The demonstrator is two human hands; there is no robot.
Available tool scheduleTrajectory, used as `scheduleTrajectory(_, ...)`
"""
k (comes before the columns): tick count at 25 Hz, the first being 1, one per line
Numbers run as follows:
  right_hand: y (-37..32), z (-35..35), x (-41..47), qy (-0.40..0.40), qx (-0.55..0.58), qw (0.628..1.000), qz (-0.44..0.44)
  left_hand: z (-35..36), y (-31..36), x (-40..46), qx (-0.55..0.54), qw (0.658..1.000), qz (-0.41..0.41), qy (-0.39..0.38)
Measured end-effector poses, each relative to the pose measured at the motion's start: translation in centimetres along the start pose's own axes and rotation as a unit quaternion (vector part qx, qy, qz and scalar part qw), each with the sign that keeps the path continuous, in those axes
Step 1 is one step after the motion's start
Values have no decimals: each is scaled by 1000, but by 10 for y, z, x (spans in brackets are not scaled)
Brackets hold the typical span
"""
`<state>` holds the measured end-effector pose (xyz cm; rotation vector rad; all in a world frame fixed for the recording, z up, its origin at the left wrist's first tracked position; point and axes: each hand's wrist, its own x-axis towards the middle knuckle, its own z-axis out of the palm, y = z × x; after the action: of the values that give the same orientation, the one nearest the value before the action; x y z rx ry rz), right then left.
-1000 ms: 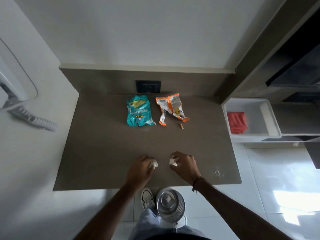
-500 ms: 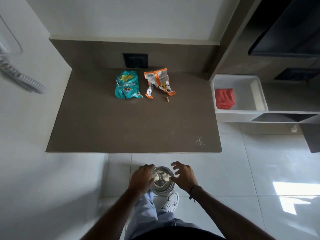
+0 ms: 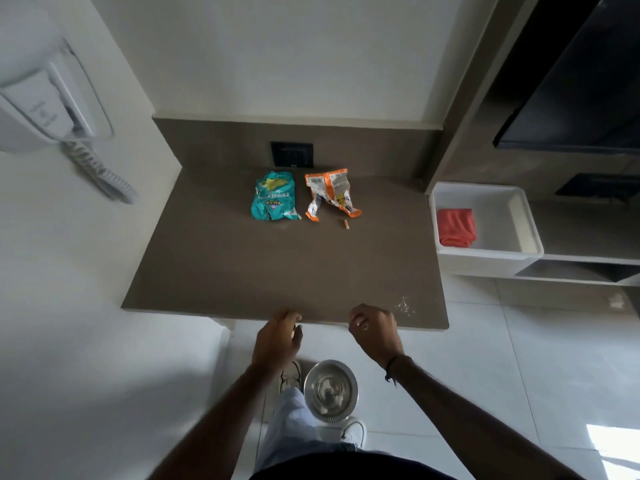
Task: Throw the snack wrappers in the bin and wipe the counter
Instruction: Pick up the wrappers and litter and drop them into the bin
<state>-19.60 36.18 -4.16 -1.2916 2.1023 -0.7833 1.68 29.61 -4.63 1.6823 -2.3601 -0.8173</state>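
Beyond both hands' fingers [image 3: 292,317]: wrappers [image 3: 275,197] (well apart).

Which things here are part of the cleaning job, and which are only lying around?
Part of the job:
teal wrapper
orange wrapper
small snack piece
crumbs
counter
steel bin
red cloth, probably for wiping

Just there:
wall phone
wall socket
white tray
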Motion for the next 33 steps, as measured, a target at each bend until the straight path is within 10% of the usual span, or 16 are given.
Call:
scheduleTrajectory(7, -55, -17, 147, 51, 15, 998, 44, -65, -7, 131, -96, 990, -50, 89)
scheduleTrajectory(23, -84, 16, 376, 30, -76, 972, 221, -109, -64, 370, -26, 974, -222, 27)
scheduleTrajectory(28, -82, 0, 363, -7, 188, 935, 301, -116, -73, 357, -341, 912, -228, 1)
scheduleTrajectory(33, -109, -8, 301, -147, 425, 851, 271, -132, -50, 292, -432, 881, -194, 0)
